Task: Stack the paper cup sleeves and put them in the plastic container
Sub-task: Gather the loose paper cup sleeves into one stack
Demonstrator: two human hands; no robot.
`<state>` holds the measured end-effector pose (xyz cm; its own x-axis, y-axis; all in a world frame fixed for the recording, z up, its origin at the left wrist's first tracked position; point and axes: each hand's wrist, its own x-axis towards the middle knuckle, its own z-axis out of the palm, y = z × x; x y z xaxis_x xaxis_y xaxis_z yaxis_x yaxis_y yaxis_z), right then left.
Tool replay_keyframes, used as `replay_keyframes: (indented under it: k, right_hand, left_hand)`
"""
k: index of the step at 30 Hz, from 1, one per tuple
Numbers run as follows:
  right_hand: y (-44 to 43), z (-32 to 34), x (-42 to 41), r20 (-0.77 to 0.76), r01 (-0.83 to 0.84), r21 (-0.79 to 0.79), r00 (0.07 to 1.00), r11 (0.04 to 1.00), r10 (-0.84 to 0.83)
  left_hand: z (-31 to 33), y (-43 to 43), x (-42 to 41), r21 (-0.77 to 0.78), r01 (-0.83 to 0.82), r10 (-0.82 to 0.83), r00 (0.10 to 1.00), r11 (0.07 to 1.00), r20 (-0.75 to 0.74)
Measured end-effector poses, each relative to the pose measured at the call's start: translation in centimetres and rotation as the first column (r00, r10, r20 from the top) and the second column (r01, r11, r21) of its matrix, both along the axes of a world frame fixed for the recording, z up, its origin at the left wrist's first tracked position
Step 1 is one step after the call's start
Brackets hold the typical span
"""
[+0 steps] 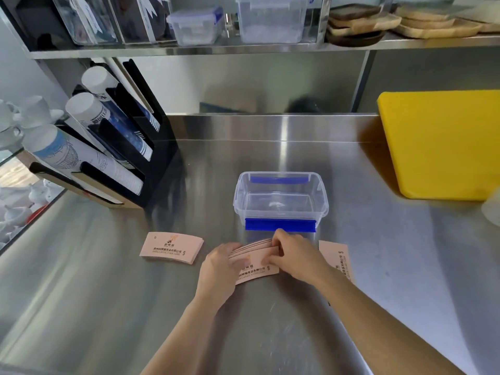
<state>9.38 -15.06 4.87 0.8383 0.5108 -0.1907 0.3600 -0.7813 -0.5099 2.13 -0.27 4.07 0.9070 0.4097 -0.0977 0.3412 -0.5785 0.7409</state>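
A stack of pale pink paper cup sleeves (254, 262) with printed text sits on the steel counter, held between both hands. My left hand (219, 269) grips its left end and my right hand (296, 255) pinches its right end from above. Just behind them stands a clear plastic container (322, 204) with blue clips, open and holding nothing. A second small pile of sleeves (171, 247) lies to the left. Another sleeve (335, 257) lies to the right, partly hidden by my right forearm.
A black rack of stacked paper cups (113, 147) stands at the left. A yellow cutting board (441, 142) leans at the back right. A shelf above carries lidded plastic boxes (270, 20) and wooden trays (362, 20).
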Motion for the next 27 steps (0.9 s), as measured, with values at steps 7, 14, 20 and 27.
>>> replay_keyframes:
  k: [7, 14, 20, 27]
  right_hand:
    - [-5.7, 1.1, 3.1, -0.052, -0.058, -0.227, 0.998, 0.972, 0.047]
    - [-9.4, 0.4, 3.7, -0.172, -0.044, -0.499, 0.984, 0.866, -0.050]
    - [-9.0, 0.4, 2.8, -0.281, -0.047, -0.304, 0.959, 0.952, -0.043]
    - [-7.0, 0.1, 1.4, -0.214, 0.183, 0.084, 0.963, 0.980, -0.161]
  left_hand:
    - [-0.2, -0.4, 0.3, -0.020, -0.011, 0.011, 1.000, 1.000, -0.015]
    - [-0.6, -1.7, 0.9, -0.031, 0.077, -0.076, 0.997, 0.997, 0.011]
    - [-0.7, -2.0, 0.8, -0.038, 0.092, -0.091, 0.995, 0.995, 0.026]
    - [0.1, -1.5, 0.2, 0.020, 0.161, -0.161, 0.987, 0.987, 0.021]
